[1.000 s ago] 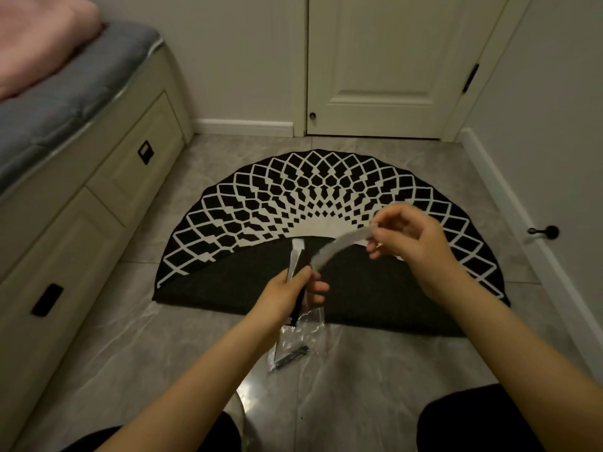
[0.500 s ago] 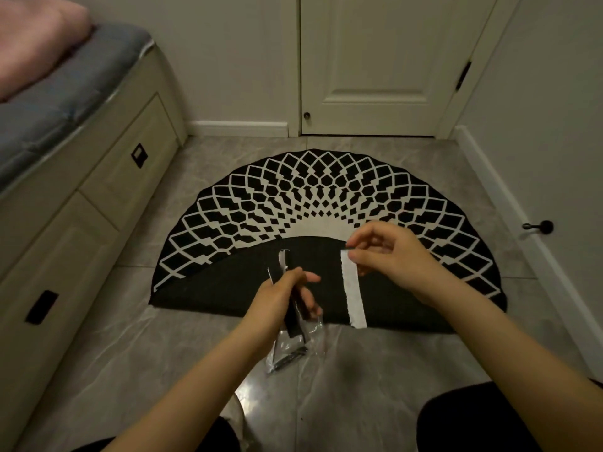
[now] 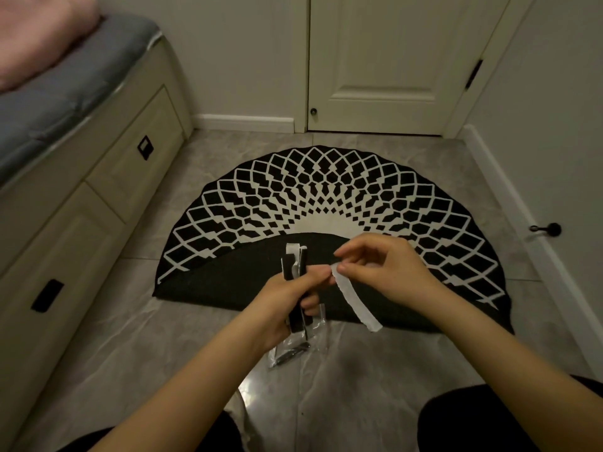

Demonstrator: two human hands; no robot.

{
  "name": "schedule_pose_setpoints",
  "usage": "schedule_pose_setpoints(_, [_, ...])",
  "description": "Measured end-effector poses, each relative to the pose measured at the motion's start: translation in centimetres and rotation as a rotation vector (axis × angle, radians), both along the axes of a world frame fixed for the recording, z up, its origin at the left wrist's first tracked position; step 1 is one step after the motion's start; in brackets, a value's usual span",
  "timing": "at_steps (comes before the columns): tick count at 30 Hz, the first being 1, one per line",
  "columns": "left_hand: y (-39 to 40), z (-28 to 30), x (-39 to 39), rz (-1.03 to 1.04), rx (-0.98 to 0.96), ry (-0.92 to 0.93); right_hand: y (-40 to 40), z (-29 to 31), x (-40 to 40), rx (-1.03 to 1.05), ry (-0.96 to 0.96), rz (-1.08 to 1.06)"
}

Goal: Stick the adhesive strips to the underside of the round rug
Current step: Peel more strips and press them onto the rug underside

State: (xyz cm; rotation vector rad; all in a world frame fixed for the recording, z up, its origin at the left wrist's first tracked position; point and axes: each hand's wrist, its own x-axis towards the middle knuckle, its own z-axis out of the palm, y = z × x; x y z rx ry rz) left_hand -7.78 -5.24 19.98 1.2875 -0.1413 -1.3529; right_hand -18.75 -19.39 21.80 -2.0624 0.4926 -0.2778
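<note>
The white backing strip (image 3: 355,300) now curls downward from the right hand (image 3: 388,272), pinched in its fingers. The left hand (image 3: 287,301) grips black adhesive strips (image 3: 295,265) above the folded round rug (image 3: 326,197).

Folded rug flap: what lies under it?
Under the dark flap only the rug's patterned half shows, emerging beyond the fold. The part beneath is covered. The white strip hangs over it from the right hand.
</note>
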Motion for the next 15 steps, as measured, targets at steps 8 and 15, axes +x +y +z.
schedule_pose_setpoints(8, [0.2, 0.7, 0.6, -0.048, 0.055, 0.116, 0.1, -0.3, 0.0, -0.157, -0.1, 0.07])
schedule_pose_setpoints(15, [0.3, 0.6, 1.1, -0.043, 0.136, 0.242, 0.7, -1.5, 0.0, -0.498, -0.094, 0.208])
